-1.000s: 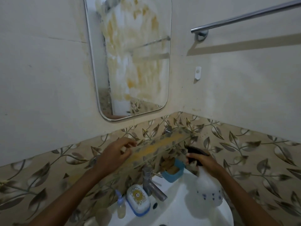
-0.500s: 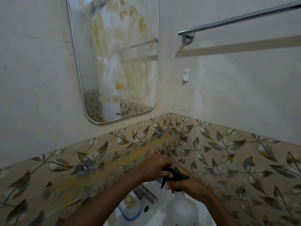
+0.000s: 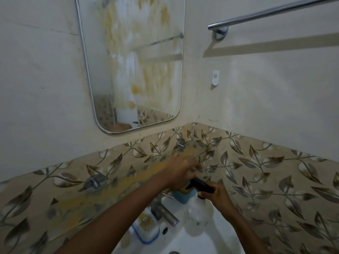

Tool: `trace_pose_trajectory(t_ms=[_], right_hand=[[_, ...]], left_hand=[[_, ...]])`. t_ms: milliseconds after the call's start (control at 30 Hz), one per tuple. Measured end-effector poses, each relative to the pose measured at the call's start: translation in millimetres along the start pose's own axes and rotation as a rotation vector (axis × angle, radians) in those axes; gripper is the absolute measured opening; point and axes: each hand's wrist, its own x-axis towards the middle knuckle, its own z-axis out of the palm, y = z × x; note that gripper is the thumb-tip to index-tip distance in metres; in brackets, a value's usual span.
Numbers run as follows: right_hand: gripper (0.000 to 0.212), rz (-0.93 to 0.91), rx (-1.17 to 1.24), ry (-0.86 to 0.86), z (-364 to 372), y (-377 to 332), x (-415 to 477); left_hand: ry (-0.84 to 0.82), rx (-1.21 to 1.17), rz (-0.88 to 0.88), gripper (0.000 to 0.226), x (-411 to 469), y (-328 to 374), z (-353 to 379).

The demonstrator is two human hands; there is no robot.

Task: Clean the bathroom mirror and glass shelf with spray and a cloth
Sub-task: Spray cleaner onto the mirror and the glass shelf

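The mirror [image 3: 146,70] hangs on the left wall, streaked with yellow-brown stains. Below it, the glass shelf [image 3: 117,182] runs along the leaf-patterned tiles and carries a yellow smear. My right hand [image 3: 218,197] grips the neck of a white spray bottle [image 3: 200,209] just under its black trigger head [image 3: 201,186], over the sink. My left hand [image 3: 178,171] hovers just above the nozzle at the shelf's right end. Its fingers are blurred and stretched to the right, and they hold nothing that I can see. No cloth is in view.
A chrome towel rail [image 3: 266,14] crosses the right wall, with a small white hook [image 3: 215,77] below it. On the white sink [image 3: 211,241] stand a metal tap [image 3: 165,213], a white and blue soap box [image 3: 146,228] and a blue cup [image 3: 181,196].
My left hand left the shelf's left part, went to the spray nozzle, and has now lifted slightly off it. The right hand raised the bottle, then stayed put.
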Motion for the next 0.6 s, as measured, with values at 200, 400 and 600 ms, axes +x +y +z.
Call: trace_pose_trajectory(t_ms=[200,400,600], right_hand=[[0.027,0.130,0.081,0.040,29,30,22],[0.032,0.194,0.131,0.014,74,44,49],[0.030,0.241,0.165,0.064,109,41,67]], left_hand=[[0.054,-0.045,-0.003,0.025,-19,-19,-25],[0.021,0.026,-0.098,0.020,-37,-37,-33],[0.017,0.004,-0.131,0.018,-51,-49,-40]])
